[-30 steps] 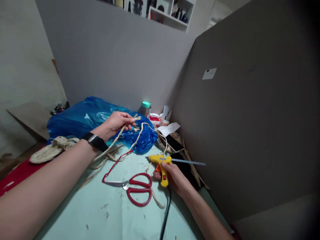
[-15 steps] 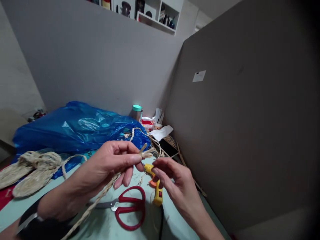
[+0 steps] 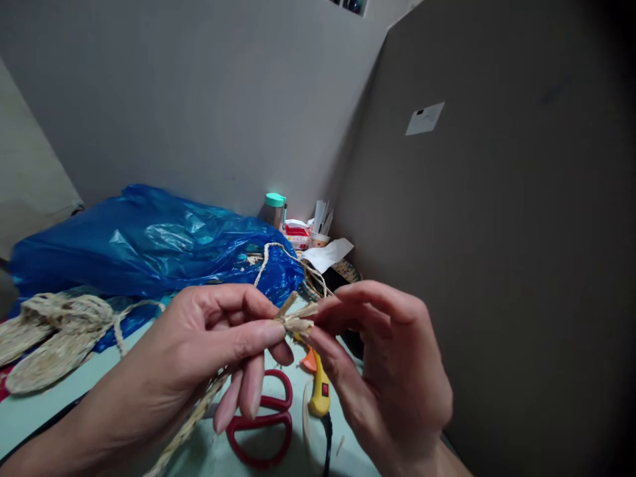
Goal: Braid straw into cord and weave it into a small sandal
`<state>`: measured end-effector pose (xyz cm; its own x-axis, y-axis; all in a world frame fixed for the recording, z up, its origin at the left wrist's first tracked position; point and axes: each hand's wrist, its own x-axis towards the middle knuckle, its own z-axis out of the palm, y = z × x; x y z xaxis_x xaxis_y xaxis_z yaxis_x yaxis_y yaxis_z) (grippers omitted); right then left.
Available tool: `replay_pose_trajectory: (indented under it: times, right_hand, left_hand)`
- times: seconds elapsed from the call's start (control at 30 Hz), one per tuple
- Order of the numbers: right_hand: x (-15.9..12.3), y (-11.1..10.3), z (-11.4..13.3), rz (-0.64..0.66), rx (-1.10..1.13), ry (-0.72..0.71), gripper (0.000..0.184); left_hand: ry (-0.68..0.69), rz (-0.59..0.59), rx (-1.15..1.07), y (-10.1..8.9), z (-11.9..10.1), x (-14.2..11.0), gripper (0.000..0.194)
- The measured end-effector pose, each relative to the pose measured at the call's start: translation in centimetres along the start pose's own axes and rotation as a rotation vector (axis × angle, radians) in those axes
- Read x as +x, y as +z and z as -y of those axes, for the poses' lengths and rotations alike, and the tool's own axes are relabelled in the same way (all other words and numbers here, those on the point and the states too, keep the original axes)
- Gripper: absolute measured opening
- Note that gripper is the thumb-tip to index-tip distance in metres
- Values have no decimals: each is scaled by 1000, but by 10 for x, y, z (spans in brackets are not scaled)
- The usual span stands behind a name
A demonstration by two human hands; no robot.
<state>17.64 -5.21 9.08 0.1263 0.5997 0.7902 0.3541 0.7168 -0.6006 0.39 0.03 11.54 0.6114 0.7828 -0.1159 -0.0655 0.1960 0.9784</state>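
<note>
My left hand (image 3: 223, 344) pinches a braided straw cord (image 3: 191, 421) close to its end, between thumb and forefinger. Loose straw ends (image 3: 298, 324) fan out past the pinch toward the right. Around those ends, my right hand (image 3: 382, 358) closes its thumb and forefinger, and the tips touch the straw. Below the hands lie red-handled scissors (image 3: 261, 419), their blades mostly hidden by my left hand. A yellow glue gun (image 3: 320, 391) with a black cord rests beside them, its front part covered by the hands and straw.
Woven straw soles (image 3: 44, 361) lie at the left near a big blue plastic bag (image 3: 149, 245). Behind stand a bottle with a turquoise lid (image 3: 274, 207), a red-and-white packet (image 3: 297, 233) and a cup (image 3: 319, 238). Grey panels (image 3: 472, 232) border the table at the back and right.
My right hand has come up and left to the straw ends, from a short distance away. The view has tilted down and shifted slightly, with the hands now larger in it.
</note>
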Motion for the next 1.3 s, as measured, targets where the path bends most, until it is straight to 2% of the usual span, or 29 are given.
replay_pose_trajectory:
  times: [0.1,0.17,0.27,0.37,0.57,0.8,0.9,1.13,1.23,1.3]
  right_hand:
    - [5,-4,0,68,-107,-164,38]
    - [9,-7,2,88,-157,-220,31]
    - [11,-8,4,75,-219,-240,25]
    - [10,-8,7,67,-264,-258,28]
    - [11,-12,10,82,-390,-232,22]
    - [12,-13,8,135,-468,-331,15]
    - [11,-10,3,120,-486,-307,12]
    - [9,-7,-2,116,-510,-227,8]
    - [10,-10,1,163,-435,-114,8]
    - [13,-13,2,220,-350,3,18]
  left_hand:
    - [-1,-4,7,0,1,2,20]
    - [3,-9,13,0,2,4,20]
    - [3,-4,13,1,3,4,20]
    - [-10,-11,20,2,3,5,18]
    - [-16,-26,72,3,6,5,20]
    - [15,-69,193,9,6,6,17]
    - [40,-131,213,14,6,8,12]
    - [138,-160,305,14,12,6,12]
    - [150,-165,363,11,16,5,14]
    - [158,-163,361,10,18,5,13]
